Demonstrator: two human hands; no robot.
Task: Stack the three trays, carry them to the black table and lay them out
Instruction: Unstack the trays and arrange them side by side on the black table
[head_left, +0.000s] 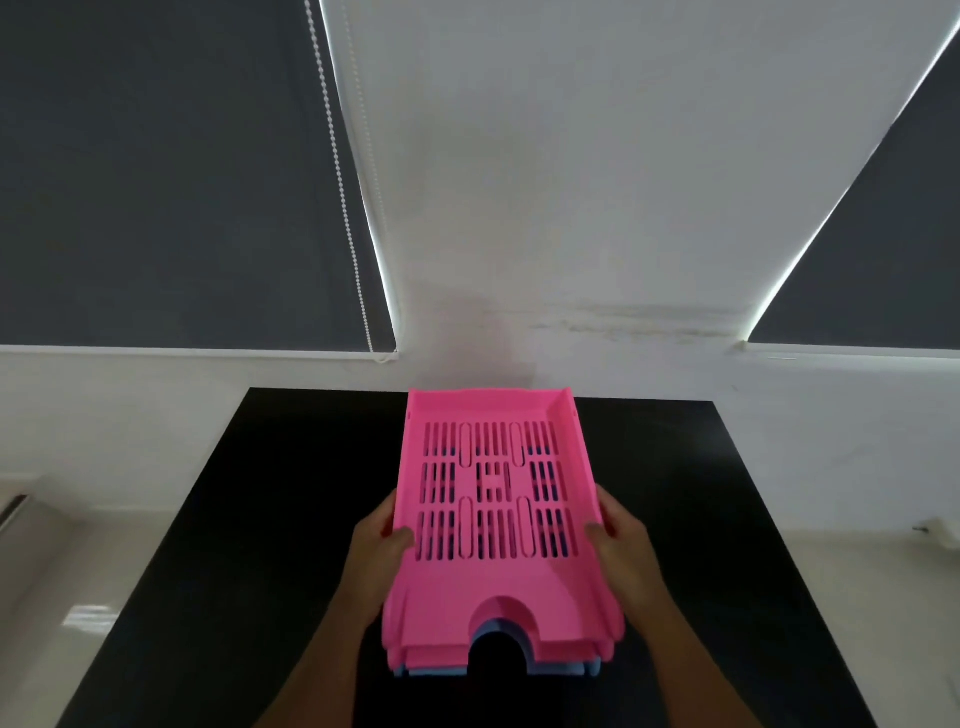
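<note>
Two hands hold a nested stack of trays at the lower centre of the frame, above a black bench (208, 519). The left hand (382, 545) grips the stack's left side, thumb hooked over the rim; the right hand (621, 540) grips the right side the same way, both closed on the stack. The pink tray (498, 499) sits on top, its slotted floor facing up and its notched front edge nearest the viewer. Below that notch, the edges of lower trays (498, 667) peek out, one pink and one blue.

Stacking looks finished and the carry seems to have arrived, so laying out appears to be the step at hand. The next move likely calls for lowering the stack onto the bench, then lifting trays off one at a time.

Bare black surface spreads to the left and right of the stack, with room for trays side by side. The bench's far edge meets a white wall (571, 208) at mid-frame. Dark window blinds (156, 182) fill the upper left and upper right.
</note>
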